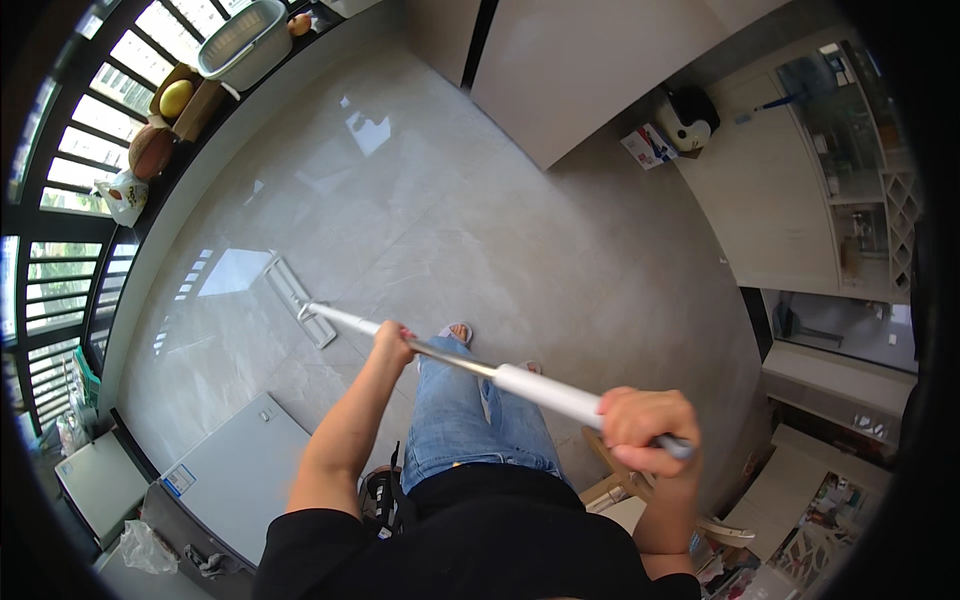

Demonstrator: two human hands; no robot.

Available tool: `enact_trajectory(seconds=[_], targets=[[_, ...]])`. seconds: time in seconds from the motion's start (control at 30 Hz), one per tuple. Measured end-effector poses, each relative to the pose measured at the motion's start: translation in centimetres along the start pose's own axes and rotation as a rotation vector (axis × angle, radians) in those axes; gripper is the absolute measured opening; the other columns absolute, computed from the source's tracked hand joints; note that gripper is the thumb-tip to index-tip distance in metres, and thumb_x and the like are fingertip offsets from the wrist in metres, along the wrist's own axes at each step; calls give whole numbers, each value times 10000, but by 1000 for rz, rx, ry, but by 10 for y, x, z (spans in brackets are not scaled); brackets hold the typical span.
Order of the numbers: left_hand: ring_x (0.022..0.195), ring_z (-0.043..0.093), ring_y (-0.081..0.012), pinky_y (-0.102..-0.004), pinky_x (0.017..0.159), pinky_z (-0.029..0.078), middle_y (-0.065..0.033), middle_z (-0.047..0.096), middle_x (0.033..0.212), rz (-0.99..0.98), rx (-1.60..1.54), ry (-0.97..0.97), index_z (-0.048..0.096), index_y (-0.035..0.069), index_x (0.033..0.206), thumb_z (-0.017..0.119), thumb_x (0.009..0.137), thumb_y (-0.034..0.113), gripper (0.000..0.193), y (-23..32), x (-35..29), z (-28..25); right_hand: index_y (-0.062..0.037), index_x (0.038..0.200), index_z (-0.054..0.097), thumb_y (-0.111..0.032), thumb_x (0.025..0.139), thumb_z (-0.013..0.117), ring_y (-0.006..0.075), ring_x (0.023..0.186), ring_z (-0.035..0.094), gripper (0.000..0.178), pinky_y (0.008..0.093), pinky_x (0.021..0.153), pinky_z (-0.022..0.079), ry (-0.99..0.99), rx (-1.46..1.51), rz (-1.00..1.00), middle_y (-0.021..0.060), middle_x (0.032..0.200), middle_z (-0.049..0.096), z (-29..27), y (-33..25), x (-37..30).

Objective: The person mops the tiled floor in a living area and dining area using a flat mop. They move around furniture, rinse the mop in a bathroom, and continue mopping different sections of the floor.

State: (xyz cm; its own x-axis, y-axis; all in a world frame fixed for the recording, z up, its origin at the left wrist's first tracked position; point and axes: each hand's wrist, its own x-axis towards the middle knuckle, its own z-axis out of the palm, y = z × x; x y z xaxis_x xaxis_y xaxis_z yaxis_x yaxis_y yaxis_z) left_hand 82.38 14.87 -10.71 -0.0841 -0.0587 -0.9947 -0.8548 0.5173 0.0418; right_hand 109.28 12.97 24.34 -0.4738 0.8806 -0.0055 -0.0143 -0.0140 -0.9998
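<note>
Both my hands are closed round the pole of a flat mop (545, 390). My left hand (394, 341) grips the thinner lower part of the pole, left of my legs. My right hand (650, 428) wraps the thick white sleeve near its grey end cap, at the right and close to my body. From there the pole slants down to the far left. Its flat rectangular mop head (290, 292) lies on the shiny grey tiled floor (450, 230), beside a bright window reflection. Fingers of my left hand are partly hidden by the hand itself.
Along the window ledge at left stand a grey basket (245, 50), a yellow round fruit (176, 98), a brown ball (151, 152) and a plastic bag (123, 197). A pale appliance (235, 480) is at lower left. A wooden chair (610, 488) stands close behind my right side. Cabinets (620, 70) line the right.
</note>
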Motion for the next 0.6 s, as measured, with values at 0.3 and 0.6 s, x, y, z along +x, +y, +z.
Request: enact_trajectory(seconds=[0.3,0.6], targets=[[413,439,-192,-314,377,372,-117,446,568,128,507,-85,399,-28,756,389,701,54,99,-176,-82,149,-56,489,406,-31,532,514,155,455,453,119,331,624,366,757,-138,-29,51,467,455,-54,-27,-163],[504,521,-213,-282,455,454,-141,524,718,-42,1073,-220,358,-29,917,485,683,85,290,-423,-132,158,-92,544,360,-88,569,498,139,476,385,140,327,667,327,1046,-276,-55,22,472,385,-52,-106,-293]])
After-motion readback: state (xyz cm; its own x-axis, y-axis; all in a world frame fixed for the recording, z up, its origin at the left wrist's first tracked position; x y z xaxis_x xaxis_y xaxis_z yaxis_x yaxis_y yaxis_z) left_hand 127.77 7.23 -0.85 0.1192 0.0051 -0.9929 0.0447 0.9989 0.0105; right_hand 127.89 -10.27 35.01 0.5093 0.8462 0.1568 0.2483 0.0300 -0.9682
